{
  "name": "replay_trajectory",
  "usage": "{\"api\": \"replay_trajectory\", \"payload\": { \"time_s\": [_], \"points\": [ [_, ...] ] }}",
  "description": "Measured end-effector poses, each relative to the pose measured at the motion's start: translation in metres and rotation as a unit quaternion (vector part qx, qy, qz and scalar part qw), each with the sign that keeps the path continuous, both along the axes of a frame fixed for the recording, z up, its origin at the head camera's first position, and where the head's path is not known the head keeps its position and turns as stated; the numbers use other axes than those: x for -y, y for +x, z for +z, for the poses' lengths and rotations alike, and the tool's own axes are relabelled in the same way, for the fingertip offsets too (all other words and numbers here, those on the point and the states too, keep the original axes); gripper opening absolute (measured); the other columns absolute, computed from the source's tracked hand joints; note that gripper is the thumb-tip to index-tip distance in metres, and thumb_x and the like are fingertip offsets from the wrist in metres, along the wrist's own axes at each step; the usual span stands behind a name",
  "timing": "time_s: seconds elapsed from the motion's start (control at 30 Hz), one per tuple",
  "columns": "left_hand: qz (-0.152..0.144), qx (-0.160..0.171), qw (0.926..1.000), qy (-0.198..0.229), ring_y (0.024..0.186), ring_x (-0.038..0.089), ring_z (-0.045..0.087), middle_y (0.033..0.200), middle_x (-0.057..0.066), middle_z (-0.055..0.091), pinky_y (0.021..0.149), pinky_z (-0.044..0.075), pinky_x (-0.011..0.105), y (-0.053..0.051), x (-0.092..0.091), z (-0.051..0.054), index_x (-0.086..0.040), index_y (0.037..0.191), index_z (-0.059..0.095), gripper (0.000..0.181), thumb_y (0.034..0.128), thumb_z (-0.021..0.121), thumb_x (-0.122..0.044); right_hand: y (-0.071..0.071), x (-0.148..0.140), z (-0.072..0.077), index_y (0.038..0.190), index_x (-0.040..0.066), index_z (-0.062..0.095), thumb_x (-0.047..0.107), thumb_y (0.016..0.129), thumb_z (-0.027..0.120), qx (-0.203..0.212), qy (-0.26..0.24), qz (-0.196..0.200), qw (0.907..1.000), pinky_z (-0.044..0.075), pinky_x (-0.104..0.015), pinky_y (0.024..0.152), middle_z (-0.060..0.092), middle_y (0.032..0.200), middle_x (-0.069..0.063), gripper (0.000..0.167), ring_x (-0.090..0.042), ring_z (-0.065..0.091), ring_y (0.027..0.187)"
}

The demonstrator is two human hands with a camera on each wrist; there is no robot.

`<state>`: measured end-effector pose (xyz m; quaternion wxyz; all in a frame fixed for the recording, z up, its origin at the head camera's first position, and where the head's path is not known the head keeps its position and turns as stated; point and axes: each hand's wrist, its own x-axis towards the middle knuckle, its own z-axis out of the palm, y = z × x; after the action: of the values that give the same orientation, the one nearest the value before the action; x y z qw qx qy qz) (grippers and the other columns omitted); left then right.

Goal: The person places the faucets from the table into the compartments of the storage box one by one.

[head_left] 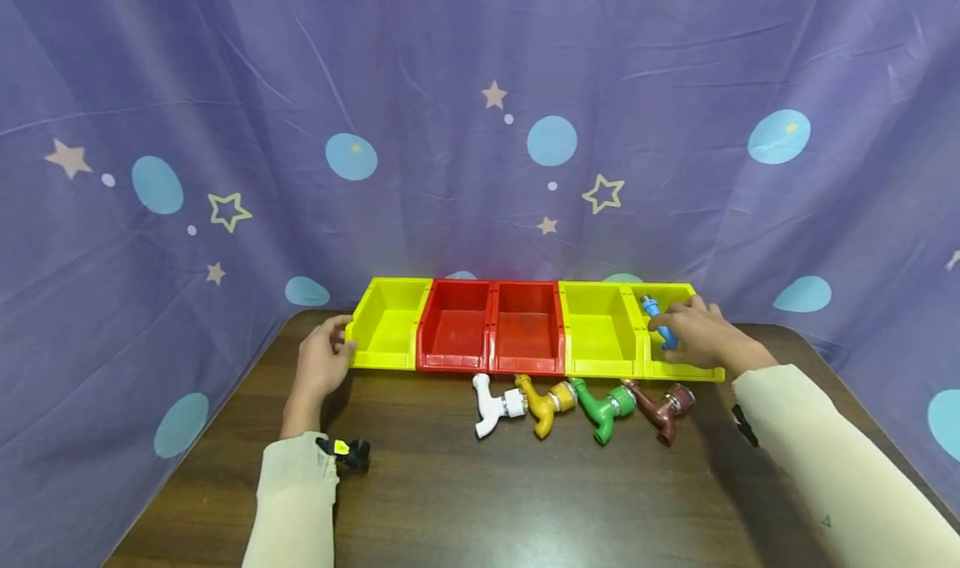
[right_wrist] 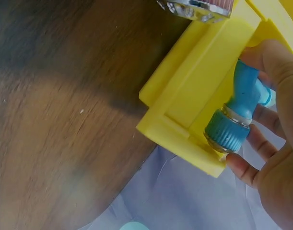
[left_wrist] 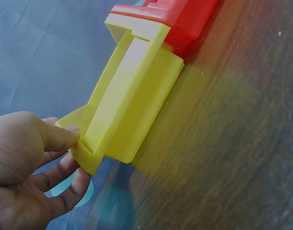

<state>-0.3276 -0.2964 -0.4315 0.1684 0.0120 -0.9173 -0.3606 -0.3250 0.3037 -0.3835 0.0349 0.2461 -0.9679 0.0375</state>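
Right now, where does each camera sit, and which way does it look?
Head: on the person's head, facing forward and down at bins and taps; left hand, right hand and sleeves show.
Left wrist: on that wrist, facing the left-end bin; the left hand shows, gripping its edge.
Right wrist: on that wrist, facing the blue tap; the right hand shows, holding it.
Head and right wrist views share the blue tap.

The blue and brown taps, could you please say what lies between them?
In the head view, the rightmost bin's front wall lies between the blue tap and the brown tap.
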Motion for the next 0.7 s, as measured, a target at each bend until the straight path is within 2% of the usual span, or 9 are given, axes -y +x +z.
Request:
{"api": "replay_trajectory", "payload": {
  "time_s": [0.2, 0.47, 0.7],
  "points": [
    [0.0, -0.006, 1.0, -0.004, 0.099, 0.033, 0.059, 0.116, 0.022, 0.059, 0.082, 0.051, 0.042, -0.001, 0.0, 0.0, 0.0, 0.144, 0.053, 0.046, 0.0988, 0.063, -0.001, -0.005, 0.007, -0.001, 0.125, 0.01, 0.07, 0.023, 0.089, 0.08, 0.031, 0.023, -0.011, 0.9992, 0.04, -0.058, 0.078, 0.065, 0.117, -0.016, 0.04, -0.049, 0.048, 0.112],
    [-0.004, -0.018, 0.9998, -0.006, 0.097, 0.033, 0.06, 0.114, 0.021, 0.06, 0.08, 0.051, 0.041, -0.002, 0.002, -0.002, -0.002, 0.143, 0.054, 0.045, 0.0984, 0.063, -0.001, -0.018, 0.009, -0.009, 0.134, 0.007, 0.064, 0.034, 0.092, 0.078, 0.067, 0.056, -0.034, 0.9956, 0.039, -0.062, 0.082, 0.061, 0.122, -0.021, 0.052, -0.044, 0.046, 0.108],
    [-0.005, -0.012, 0.9999, 0.001, 0.097, 0.033, 0.059, 0.115, 0.021, 0.059, 0.082, 0.051, 0.041, 0.0, 0.002, -0.001, -0.002, 0.143, 0.054, 0.046, 0.0985, 0.063, -0.001, -0.022, 0.011, -0.016, 0.138, 0.003, 0.06, 0.028, 0.095, 0.075, 0.092, 0.061, -0.047, 0.9928, 0.039, -0.064, 0.084, 0.057, 0.13, -0.027, 0.052, -0.043, 0.045, 0.107]
  ]
}}
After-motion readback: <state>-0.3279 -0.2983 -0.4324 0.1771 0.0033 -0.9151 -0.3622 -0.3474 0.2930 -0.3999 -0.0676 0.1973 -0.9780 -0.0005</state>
